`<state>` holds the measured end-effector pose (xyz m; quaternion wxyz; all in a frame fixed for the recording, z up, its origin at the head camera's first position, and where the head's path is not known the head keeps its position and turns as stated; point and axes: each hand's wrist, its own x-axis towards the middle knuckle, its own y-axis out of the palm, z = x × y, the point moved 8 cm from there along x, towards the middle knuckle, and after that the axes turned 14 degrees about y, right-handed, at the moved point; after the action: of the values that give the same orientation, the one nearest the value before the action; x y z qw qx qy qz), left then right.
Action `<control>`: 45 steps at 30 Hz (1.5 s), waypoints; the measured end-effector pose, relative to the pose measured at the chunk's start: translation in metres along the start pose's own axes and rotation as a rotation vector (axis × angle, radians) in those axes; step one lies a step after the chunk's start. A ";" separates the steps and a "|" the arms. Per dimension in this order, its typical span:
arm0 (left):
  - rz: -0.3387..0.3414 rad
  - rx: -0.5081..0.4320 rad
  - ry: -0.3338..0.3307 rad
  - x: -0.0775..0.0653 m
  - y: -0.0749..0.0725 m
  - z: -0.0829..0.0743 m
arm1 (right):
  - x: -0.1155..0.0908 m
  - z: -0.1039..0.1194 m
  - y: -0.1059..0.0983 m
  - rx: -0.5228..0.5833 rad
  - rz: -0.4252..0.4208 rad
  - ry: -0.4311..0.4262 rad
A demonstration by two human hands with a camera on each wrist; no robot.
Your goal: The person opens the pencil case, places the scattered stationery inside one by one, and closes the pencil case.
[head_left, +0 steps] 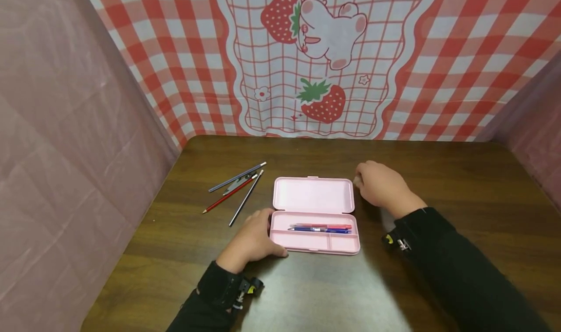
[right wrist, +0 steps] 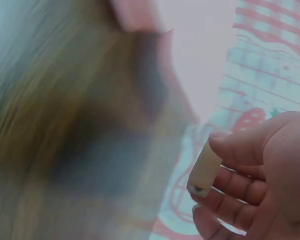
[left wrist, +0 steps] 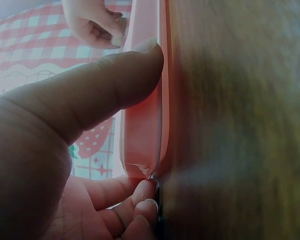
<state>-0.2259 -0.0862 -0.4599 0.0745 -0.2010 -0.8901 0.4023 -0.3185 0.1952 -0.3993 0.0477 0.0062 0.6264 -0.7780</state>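
Note:
A pink pencil case [head_left: 302, 242] lies unfolded on the table, its lid [head_left: 313, 194] laid back on the far side. In its long compartment are a red pen [head_left: 324, 226] and a blue pen [head_left: 317, 230]; the two small front compartments hold nothing. My left hand [head_left: 255, 237] grips the case's near left corner, thumb along the front wall and fingers at the left end. Just right of the lid, my right hand [head_left: 383, 185] pinches a whitish eraser [right wrist: 206, 170] with a dark smudge at one end. The head view hides this eraser behind the fingers.
Left of the case lie a blue pencil [head_left: 236, 177], a red pencil [head_left: 230, 193], a dark silvery pencil [head_left: 246, 198] and a grey metal compass [head_left: 233, 185], close together. A checked strawberry cloth [head_left: 197, 54] hangs behind the wooden table [head_left: 460, 176].

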 end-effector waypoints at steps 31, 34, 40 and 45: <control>-0.013 -0.004 0.006 -0.001 -0.002 -0.002 | -0.067 0.022 -0.029 0.211 -0.032 -0.025; -0.012 0.008 0.021 0.002 -0.003 -0.004 | -0.069 0.024 -0.032 0.195 -0.036 -0.039; -0.012 0.005 0.024 0.002 -0.005 -0.006 | -0.074 0.037 -0.022 0.157 -0.027 -0.101; -0.002 0.006 0.013 0.000 -0.002 -0.003 | -0.080 0.047 -0.003 0.113 0.050 -0.127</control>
<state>-0.2258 -0.0857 -0.4562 0.0813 -0.2023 -0.8886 0.4035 -0.2370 0.1552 -0.3809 0.1064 -0.0250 0.5769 -0.8094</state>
